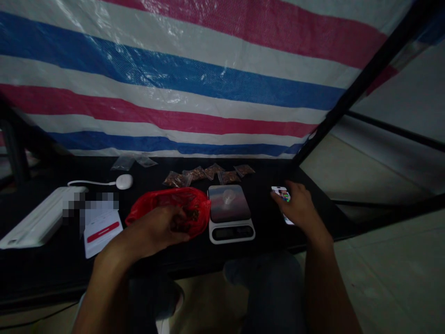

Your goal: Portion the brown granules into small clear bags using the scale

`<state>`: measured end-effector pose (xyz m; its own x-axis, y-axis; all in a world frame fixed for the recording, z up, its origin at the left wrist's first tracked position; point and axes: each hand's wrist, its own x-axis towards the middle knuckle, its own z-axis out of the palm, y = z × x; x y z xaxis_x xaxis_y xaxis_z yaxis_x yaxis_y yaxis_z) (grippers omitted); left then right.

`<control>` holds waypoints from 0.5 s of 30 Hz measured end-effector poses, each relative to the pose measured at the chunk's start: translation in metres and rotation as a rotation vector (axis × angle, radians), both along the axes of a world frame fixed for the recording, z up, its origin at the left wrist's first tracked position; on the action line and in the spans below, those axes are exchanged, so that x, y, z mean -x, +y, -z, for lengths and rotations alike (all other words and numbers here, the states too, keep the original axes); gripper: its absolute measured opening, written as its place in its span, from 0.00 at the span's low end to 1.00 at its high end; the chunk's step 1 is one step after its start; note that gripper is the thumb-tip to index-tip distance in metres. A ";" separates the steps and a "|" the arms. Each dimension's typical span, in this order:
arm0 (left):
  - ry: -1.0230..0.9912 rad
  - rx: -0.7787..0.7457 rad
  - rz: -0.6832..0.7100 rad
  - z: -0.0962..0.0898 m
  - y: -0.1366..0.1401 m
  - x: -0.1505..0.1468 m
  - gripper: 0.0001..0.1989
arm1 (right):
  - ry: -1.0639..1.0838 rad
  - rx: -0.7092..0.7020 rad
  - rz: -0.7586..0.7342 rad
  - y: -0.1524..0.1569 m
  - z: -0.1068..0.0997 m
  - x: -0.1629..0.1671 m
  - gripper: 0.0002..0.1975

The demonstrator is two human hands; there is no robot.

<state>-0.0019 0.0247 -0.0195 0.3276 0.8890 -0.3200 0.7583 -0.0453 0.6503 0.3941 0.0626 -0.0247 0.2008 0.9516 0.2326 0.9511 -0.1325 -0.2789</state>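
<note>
Left hand [167, 225]: inside red plastic bag [144, 204], fingertip closure unclear | Right hand [297, 204]: over lit rectangular phone [283, 192], grip unclear | White-framed, silver-plated scale [229, 216]: between

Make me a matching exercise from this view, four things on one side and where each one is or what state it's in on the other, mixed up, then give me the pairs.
Things
1. red plastic bag
2. digital scale
3. smartphone
4. small clear packets

Places and states
A. partly covered by the right hand
B. five in a loose group, brown contents showing
C. open, with fingers of the left hand inside
D. bearing a small piece of clear plastic

Pairs: 1-C, 2-D, 3-A, 4-B
</note>
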 end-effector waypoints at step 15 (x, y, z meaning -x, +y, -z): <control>-0.141 -0.129 0.055 -0.013 -0.003 -0.018 0.14 | 0.052 0.201 -0.750 0.134 0.003 0.079 0.14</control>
<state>0.0165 0.0217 -0.0066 0.4106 0.8990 -0.1524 0.6545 -0.1742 0.7358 0.3152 0.1963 -0.0277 -0.5072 0.8604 0.0497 0.7928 0.4884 -0.3647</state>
